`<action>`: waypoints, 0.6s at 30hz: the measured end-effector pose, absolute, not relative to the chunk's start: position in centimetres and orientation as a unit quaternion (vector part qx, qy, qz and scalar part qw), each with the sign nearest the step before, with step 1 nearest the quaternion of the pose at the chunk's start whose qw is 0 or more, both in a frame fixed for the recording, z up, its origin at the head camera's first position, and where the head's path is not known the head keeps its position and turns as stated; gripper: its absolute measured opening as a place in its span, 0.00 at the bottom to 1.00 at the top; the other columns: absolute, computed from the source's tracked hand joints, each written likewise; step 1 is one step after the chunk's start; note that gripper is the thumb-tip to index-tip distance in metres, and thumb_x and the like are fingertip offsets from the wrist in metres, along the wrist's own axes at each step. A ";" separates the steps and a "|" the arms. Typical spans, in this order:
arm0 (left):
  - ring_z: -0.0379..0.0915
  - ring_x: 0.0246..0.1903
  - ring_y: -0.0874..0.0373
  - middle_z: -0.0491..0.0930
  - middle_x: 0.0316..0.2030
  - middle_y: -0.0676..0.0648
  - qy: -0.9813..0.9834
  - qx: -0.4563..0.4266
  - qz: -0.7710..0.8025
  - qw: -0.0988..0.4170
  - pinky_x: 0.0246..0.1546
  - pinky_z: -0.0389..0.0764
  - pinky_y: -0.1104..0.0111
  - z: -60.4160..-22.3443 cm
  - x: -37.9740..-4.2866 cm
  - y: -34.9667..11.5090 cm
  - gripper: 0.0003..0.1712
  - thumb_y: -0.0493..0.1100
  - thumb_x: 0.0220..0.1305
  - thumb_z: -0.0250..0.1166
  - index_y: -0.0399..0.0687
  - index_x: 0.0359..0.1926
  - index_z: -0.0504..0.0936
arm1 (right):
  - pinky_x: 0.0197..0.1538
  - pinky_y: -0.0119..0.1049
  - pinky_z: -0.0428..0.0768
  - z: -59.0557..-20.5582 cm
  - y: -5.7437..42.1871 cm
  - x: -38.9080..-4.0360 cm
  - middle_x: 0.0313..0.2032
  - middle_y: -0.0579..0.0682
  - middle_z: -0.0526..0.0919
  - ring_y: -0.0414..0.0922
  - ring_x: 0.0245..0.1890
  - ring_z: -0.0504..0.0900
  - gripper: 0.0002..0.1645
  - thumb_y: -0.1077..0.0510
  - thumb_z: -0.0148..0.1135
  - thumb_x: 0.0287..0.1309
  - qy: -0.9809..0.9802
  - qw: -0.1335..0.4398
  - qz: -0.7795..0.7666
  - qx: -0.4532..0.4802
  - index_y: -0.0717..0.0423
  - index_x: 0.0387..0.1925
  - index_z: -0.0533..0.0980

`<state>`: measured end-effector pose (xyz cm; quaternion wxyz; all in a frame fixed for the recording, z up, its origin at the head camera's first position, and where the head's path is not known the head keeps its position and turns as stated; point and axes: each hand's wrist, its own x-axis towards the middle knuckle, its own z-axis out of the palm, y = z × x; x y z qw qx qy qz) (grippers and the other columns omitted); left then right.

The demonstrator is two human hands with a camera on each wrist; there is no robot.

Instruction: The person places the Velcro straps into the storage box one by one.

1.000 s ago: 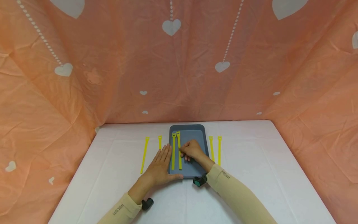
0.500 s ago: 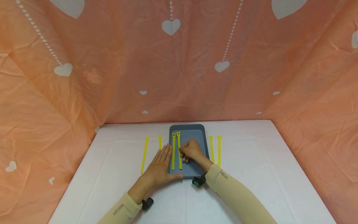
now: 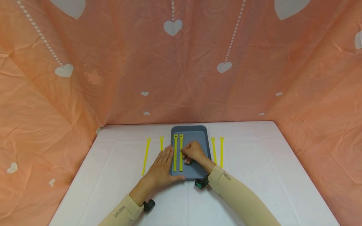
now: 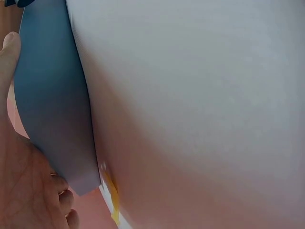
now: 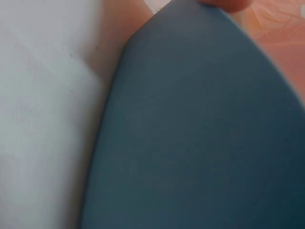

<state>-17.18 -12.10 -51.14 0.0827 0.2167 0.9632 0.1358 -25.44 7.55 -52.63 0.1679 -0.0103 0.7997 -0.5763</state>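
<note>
In the head view a blue-grey tray lies on the white table. Two yellow cable ties with slotted heads are inside it, side by side and nearly parallel: a left cable tie and a right cable tie. My right hand reaches over the tray and pinches the right tie near its middle. My left hand lies along the tray's left side with straight fingers, its thumb at the near edge. The left wrist view shows this hand against the tray's outer wall. In the right wrist view the tray wall covers most of the picture.
Left of the tray are two more yellow ties, an outer tie and one partly behind my left hand. Right of it lie another two, an inner tie and an outer tie. An orange curtain hangs behind the table.
The right tie in the tray has straightened: its head has shifted slightly right and toward me, and its tail slightly left. My left hand has stayed in place.
</note>
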 end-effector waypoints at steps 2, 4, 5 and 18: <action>0.29 0.86 0.45 0.35 0.87 0.38 0.963 0.216 0.137 0.082 0.85 0.41 0.50 -51.2 -17.2 -12.1 0.76 0.83 0.62 0.63 0.36 0.86 0.40 | 0.17 0.32 0.82 -52.6 7.7 -25.4 0.20 0.53 0.86 0.40 0.11 0.82 0.10 0.65 0.66 0.70 0.793 0.170 -0.585 -0.010 0.69 0.34 0.85; 0.28 0.86 0.46 0.34 0.87 0.39 0.964 0.214 0.134 0.084 0.85 0.39 0.50 -51.2 -17.2 -12.1 0.76 0.84 0.62 0.62 0.37 0.86 0.39 | 0.17 0.31 0.81 -52.6 7.8 -25.4 0.20 0.53 0.86 0.39 0.11 0.82 0.09 0.65 0.66 0.70 0.785 0.173 -0.595 -0.011 0.70 0.34 0.85; 0.27 0.86 0.46 0.34 0.87 0.39 0.964 0.214 0.132 0.083 0.85 0.39 0.50 -51.2 -17.2 -12.1 0.76 0.84 0.62 0.62 0.37 0.86 0.39 | 0.17 0.31 0.81 -52.6 7.8 -25.4 0.21 0.53 0.86 0.40 0.12 0.82 0.09 0.65 0.66 0.69 0.780 0.174 -0.601 -0.011 0.70 0.34 0.85; 0.31 0.86 0.43 0.36 0.87 0.37 0.962 0.223 0.138 0.079 0.85 0.42 0.49 -51.2 -17.2 -12.3 0.77 0.83 0.61 0.63 0.35 0.86 0.41 | 0.19 0.33 0.84 -52.5 8.1 -25.0 0.24 0.55 0.86 0.41 0.13 0.83 0.07 0.66 0.66 0.69 0.758 0.175 -0.628 -0.014 0.70 0.39 0.82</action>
